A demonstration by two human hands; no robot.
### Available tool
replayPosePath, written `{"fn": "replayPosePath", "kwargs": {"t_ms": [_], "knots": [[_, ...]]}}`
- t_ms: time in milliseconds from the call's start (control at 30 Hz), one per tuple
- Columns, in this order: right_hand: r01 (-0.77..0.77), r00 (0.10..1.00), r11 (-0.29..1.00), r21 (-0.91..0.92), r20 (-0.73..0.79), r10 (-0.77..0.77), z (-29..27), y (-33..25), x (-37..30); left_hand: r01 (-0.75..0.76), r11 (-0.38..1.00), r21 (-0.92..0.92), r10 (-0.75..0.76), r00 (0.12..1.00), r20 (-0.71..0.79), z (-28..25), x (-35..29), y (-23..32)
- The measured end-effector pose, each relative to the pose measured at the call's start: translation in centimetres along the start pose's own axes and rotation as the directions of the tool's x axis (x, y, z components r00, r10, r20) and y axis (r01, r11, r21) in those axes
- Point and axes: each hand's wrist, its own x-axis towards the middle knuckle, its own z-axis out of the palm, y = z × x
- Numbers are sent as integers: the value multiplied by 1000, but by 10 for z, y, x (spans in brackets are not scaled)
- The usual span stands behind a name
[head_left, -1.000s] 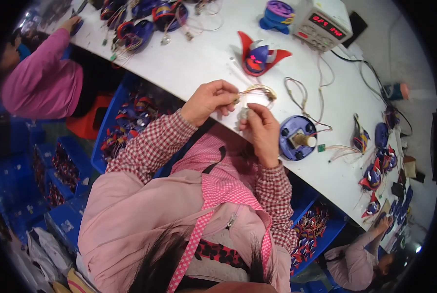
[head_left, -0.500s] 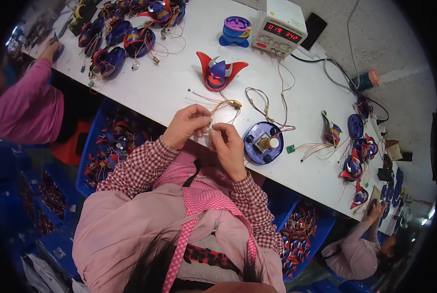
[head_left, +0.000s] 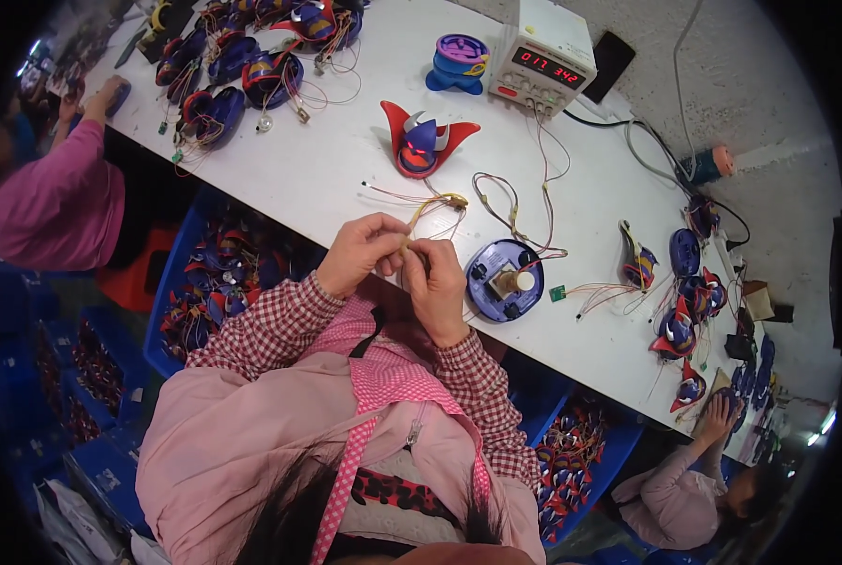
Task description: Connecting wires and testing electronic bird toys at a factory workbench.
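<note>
My left hand (head_left: pixel 357 256) and my right hand (head_left: pixel 437 285) meet at the table's near edge, thumbs and forefingers pinched together. Between them runs a yellowish strip of wires (head_left: pixel 419 213), its far end lying on the table; the exact spot gripped is hidden by my fingertips. Just beyond stands a purple toy head (head_left: pixel 419 141) with silver horns, a red winged collar and glowing red eyes. Right of my right hand lies a round purple base (head_left: pixel 525 303) holding a pale cylindrical part. A loose cable (head_left: pixel 512 202) loops from the base toward the power supply.
The white power supply (head_left: pixel 545 55) with a lit red display stands at the back beside a blue-purple tub (head_left: pixel 457 64). Wired toy heads (head_left: pixel 272 80) crowd the far left; more (head_left: pixel 677 330) lie right. Blue bins (head_left: pixel 181 330) hold parts below. Co-workers sit on both sides.
My two hands have drawn closer together at the wires, fingertips still pinched. The supply's display reading has changed. The left co-worker's hand has shifted slightly.
</note>
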Motion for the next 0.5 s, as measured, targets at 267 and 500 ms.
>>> {"fn": "replayPosePath", "kwargs": {"t_ms": [267,500], "knots": [[74,997,995,-65,16,-73,1,0,-3,-22,1000,21,23,999,-33,1,0,-3],[101,995,991,-83,-5,-102,4,5,-5,-39,999,5,39,997,-61,4,-2,-4]]}}
